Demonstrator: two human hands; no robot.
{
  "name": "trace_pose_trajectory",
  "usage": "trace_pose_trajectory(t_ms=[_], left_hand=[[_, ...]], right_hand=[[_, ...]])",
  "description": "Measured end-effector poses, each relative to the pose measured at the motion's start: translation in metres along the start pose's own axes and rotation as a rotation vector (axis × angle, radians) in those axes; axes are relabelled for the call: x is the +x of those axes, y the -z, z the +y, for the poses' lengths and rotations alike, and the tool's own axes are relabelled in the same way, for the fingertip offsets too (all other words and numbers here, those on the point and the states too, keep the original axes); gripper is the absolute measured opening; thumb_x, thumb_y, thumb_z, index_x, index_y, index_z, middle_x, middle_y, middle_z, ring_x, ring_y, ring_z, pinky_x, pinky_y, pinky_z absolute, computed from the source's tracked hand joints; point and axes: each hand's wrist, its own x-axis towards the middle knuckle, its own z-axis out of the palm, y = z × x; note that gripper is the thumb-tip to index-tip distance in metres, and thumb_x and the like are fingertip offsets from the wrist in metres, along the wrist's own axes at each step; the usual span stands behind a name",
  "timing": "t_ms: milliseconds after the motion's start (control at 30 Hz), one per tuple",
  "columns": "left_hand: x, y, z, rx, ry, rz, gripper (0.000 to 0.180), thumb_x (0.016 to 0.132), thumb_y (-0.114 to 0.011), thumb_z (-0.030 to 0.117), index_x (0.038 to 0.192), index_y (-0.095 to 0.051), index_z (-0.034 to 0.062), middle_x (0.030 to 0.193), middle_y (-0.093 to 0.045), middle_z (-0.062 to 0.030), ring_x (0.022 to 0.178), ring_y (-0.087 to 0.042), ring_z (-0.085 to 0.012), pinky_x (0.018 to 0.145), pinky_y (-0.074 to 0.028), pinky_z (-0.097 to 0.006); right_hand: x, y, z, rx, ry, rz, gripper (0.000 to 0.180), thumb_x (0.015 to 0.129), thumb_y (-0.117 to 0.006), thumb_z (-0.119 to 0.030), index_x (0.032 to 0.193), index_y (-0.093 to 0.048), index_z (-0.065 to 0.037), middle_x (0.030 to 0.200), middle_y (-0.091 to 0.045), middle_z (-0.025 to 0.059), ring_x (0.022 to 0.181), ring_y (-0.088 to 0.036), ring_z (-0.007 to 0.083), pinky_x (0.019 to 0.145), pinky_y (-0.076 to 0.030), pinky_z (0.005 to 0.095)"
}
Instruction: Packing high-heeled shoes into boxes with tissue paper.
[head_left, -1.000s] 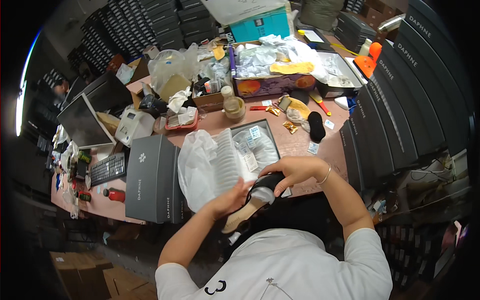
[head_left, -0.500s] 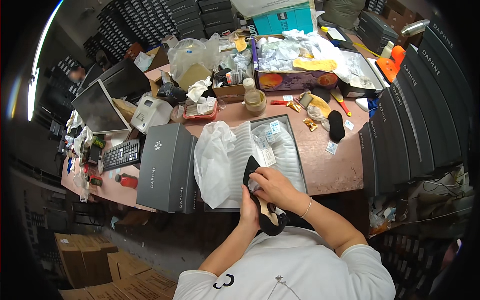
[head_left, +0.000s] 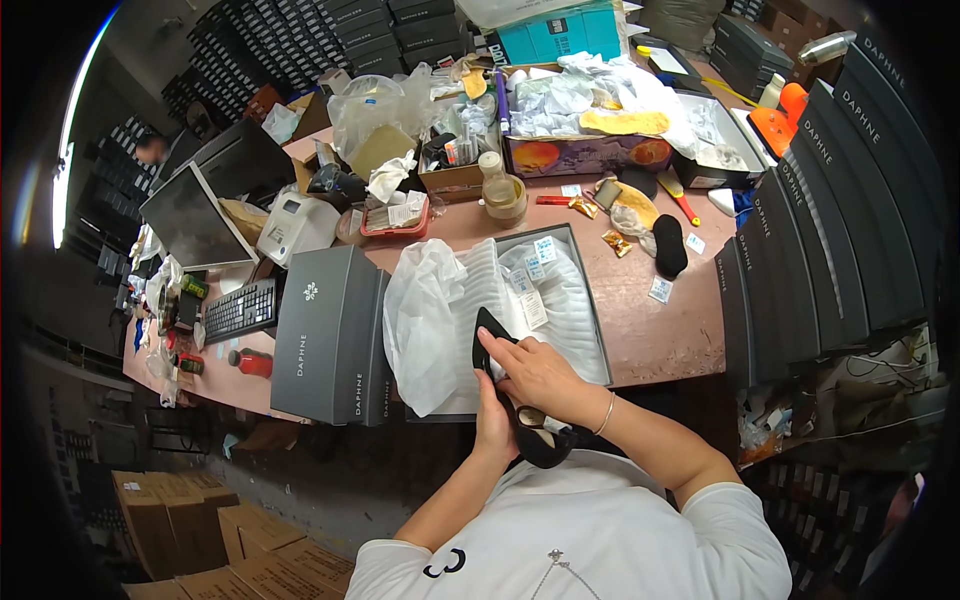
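A black pointed-toe shoe [head_left: 540, 452] is in both my hands close to my body, its toe pointing away from me. My left hand [head_left: 494, 422] wraps the shoe from the left side. Over its top lies my right hand [head_left: 545, 380], fingers reaching toward the toe and covering much of the front. A bit of white shows beneath the right fingers; what it is I cannot make out. Just beyond is an open dark grey shoebox [head_left: 590, 300], lined with white ribbed padding [head_left: 562, 290] and crumpled white paper [head_left: 420, 330]. Small printed packets [head_left: 541, 252] and a white tag [head_left: 533, 310] lie inside.
Grey shoeboxes [head_left: 325, 335] stand at the left, beside a keyboard [head_left: 240, 310] and monitor [head_left: 195, 222]. A tall row of shoeboxes [head_left: 800, 260] lines the right. Behind are a glass jar [head_left: 505, 200], a carton of white packets [head_left: 590, 150] and a black pad [head_left: 670, 248].
My right fingers have slid forward and straightened over the front of the shoe. The shoe's toe has shifted slightly left. Both hands remain on it.
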Motion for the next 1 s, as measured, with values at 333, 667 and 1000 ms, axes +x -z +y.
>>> trace_pose_trajectory(t_ms=[333,667,1000], left_hand=[[0.018,0.026,0.016,0.097,-0.101,0.086,0.073,0.094,-0.022,0.067,0.118,-0.054,0.0059,0.102,-0.063,-0.0099,0.087,-0.064,-0.0217,0.073,-0.054,-0.031],[0.014,0.017,0.022,0.128,-0.111,0.008,0.07,0.094,-0.019,0.066,0.121,-0.049,0.0092,0.1,-0.06,-0.0084,0.085,-0.061,-0.0208,0.067,-0.052,-0.034],[0.027,0.052,0.029,0.124,-0.112,0.053,0.069,0.092,-0.024,0.068,0.118,-0.052,0.011,0.094,-0.061,-0.0065,0.078,-0.061,-0.02,0.061,-0.051,-0.033]], right_hand=[[-0.025,0.029,0.014,0.385,-0.022,0.163,0.066,0.073,-0.075,-0.018,0.131,-0.045,-0.007,0.094,-0.06,0.0154,0.074,-0.063,0.0324,0.065,-0.052,0.0383],[0.018,0.004,0.018,-0.233,0.339,0.149,0.008,0.078,-0.058,-0.017,0.083,-0.055,-0.011,0.082,-0.058,0.0023,0.073,-0.058,0.0182,0.062,-0.043,0.031],[-0.015,0.015,0.045,-0.174,0.14,0.304,0.02,0.067,-0.068,-0.013,0.082,-0.057,-0.007,0.074,-0.055,0.0073,0.07,-0.058,0.0255,0.064,-0.046,0.0363]])
